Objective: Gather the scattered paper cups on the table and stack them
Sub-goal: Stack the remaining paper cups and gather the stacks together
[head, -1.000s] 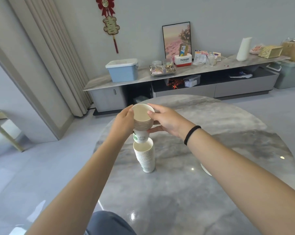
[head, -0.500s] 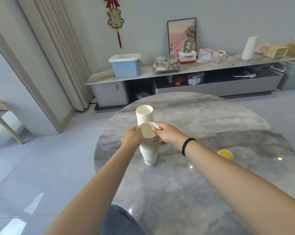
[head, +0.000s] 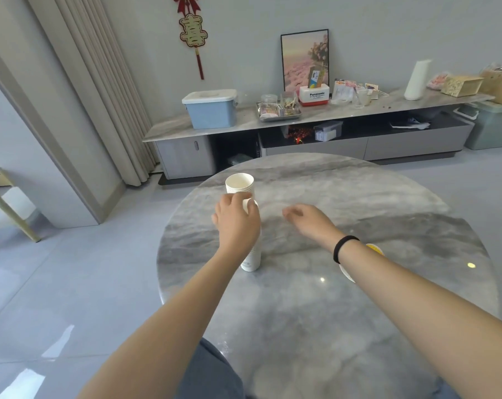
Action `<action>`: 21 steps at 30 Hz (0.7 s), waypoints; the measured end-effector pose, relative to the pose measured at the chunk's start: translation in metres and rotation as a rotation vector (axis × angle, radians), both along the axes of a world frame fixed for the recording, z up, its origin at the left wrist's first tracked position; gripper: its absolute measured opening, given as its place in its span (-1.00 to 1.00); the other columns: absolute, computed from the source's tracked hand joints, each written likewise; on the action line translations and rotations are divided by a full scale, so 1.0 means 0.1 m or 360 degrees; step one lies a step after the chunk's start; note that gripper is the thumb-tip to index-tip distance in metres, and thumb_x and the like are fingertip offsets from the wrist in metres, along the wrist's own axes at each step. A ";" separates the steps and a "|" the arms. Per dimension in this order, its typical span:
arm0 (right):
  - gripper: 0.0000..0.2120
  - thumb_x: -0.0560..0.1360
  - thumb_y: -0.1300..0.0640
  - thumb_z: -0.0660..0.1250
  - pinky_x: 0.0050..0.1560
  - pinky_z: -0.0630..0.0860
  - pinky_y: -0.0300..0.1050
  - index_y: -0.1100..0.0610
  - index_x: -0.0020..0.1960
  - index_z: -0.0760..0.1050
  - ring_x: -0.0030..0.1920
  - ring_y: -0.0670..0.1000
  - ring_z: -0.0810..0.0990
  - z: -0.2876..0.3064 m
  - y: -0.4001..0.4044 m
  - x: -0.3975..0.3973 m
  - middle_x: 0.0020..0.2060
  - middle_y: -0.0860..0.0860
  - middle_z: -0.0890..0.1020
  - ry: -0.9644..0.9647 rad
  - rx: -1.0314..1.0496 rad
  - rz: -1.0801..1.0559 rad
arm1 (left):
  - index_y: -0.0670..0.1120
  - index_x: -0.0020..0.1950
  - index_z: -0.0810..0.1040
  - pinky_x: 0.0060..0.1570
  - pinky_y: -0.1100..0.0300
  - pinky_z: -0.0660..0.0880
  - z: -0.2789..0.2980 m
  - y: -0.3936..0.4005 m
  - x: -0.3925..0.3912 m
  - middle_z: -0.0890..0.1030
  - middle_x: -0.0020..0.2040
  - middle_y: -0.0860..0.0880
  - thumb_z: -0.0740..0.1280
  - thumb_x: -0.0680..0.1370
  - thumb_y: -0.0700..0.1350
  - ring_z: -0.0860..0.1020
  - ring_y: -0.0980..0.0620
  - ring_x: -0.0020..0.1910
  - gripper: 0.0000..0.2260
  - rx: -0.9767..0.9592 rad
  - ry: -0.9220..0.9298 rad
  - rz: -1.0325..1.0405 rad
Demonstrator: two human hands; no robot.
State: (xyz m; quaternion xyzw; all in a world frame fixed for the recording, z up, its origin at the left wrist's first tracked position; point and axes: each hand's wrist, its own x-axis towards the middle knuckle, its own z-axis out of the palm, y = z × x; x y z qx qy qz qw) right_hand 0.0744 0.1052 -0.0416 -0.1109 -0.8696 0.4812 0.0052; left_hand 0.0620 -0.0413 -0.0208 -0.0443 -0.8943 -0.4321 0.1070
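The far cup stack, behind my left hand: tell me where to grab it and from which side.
Take the far cup stack round its side wall just under the open rim, coming from the right, probably with the free right hand. It stands upright and round, so fingers wrap it easily. The left hand on the near stack blocks the front approach.

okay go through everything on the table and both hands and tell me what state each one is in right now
near cup stack: upright, left hand gripping its top
far cup stack: upright, untouched
left hand: curled round the near stack
right hand: loose, holding nothing
plate: mostly hidden behind the right forearm
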 end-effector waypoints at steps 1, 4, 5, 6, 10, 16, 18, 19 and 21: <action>-0.70 0.58 0.00 0.18 0.01 0.39 -0.16 0.16 0.13 0.55 0.16 0.06 0.55 -0.04 0.12 0.06 0.11 0.07 0.62 -0.0024 0.0065 -0.0020 | -0.10 0.19 0.55 0.33 0.05 0.27 -0.01 0.09 0.04 0.49 0.21 -0.06 0.15 0.58 -0.14 0.44 -0.09 0.25 -0.73 0.0070 0.0004 -0.0065; -0.75 0.55 0.06 0.20 -0.16 0.39 -0.11 0.12 -0.23 0.54 -0.01 0.15 0.57 -0.20 0.45 0.20 -0.19 0.06 0.62 -0.0098 0.0185 -0.0154 | -0.09 0.12 0.58 0.23 -0.01 0.44 -0.10 0.39 0.14 0.55 0.12 -0.04 0.14 0.55 -0.17 0.52 -0.09 0.14 -0.74 0.0181 -0.0195 -0.0280; -0.75 0.53 0.08 0.20 -0.11 0.42 -0.09 0.12 -0.26 0.54 -0.01 0.17 0.58 -0.26 0.58 0.25 -0.21 0.08 0.63 -0.0127 0.0226 -0.0206 | -0.07 0.14 0.57 0.22 -0.01 0.45 -0.14 0.50 0.17 0.57 0.15 -0.05 0.13 0.54 -0.16 0.53 -0.11 0.14 -0.72 0.0140 -0.0284 -0.0343; -0.76 0.51 0.08 0.20 -0.02 0.46 -0.06 0.14 -0.20 0.58 0.03 0.18 0.59 -0.34 0.70 0.28 -0.16 0.11 0.66 -0.0173 0.0277 -0.0248 | -0.06 0.17 0.56 0.22 0.00 0.46 -0.20 0.60 0.19 0.57 0.19 -0.07 0.12 0.54 -0.16 0.54 -0.12 0.15 -0.70 0.0101 -0.0377 -0.0403; -0.70 0.49 -0.02 0.22 0.25 0.37 -0.01 0.02 0.16 0.56 0.31 0.19 0.42 -0.55 1.03 0.45 0.20 0.07 0.59 -0.0486 0.0545 -0.0342 | -0.13 0.33 0.47 0.28 0.05 0.42 -0.50 1.01 0.24 0.53 0.30 -0.15 0.08 0.56 -0.21 0.47 -0.16 0.29 -0.63 0.0088 -0.0778 -0.0590; -0.57 0.50 0.00 0.29 0.20 0.42 -0.07 0.11 0.34 0.44 0.28 0.10 0.47 -0.70 1.27 0.56 0.30 0.08 0.52 -0.0611 0.0453 -0.0256 | -0.11 0.47 0.30 0.37 0.04 0.38 -0.88 1.42 0.23 0.37 0.44 -0.12 0.06 0.53 -0.31 0.38 -0.13 0.38 -0.51 0.0057 -0.1204 -0.0756; -0.53 0.50 0.06 0.33 -0.14 0.54 -0.12 0.11 0.39 0.38 0.05 0.08 0.56 -0.70 1.28 0.60 0.23 0.09 0.55 -0.0568 0.0193 -0.0298 | -0.11 0.48 0.29 0.42 0.04 0.31 -0.95 1.51 0.23 0.35 0.45 -0.13 0.08 0.54 -0.31 0.33 -0.10 0.41 -0.51 0.0071 -0.1307 -0.0798; -0.53 0.50 0.08 0.33 -0.29 0.52 -0.16 0.10 0.39 0.38 -0.05 0.07 0.56 -0.68 1.26 0.61 0.16 0.09 0.56 -0.0543 0.0085 -0.0331 | -0.12 0.48 0.29 0.43 0.06 0.29 -0.97 1.53 0.24 0.35 0.45 -0.13 0.08 0.54 -0.31 0.33 -0.10 0.42 -0.51 0.0083 -0.1330 -0.0802; -0.58 0.51 0.12 0.33 -0.25 0.57 -0.12 0.15 0.35 0.41 -0.09 0.06 0.55 -0.64 1.28 0.62 0.08 0.10 0.57 -0.0506 -0.0119 -0.0393 | -0.14 0.47 0.31 0.36 0.13 0.32 -0.94 1.55 0.26 0.38 0.43 -0.14 0.08 0.56 -0.33 0.35 -0.08 0.40 -0.53 0.0135 -0.1305 -0.0819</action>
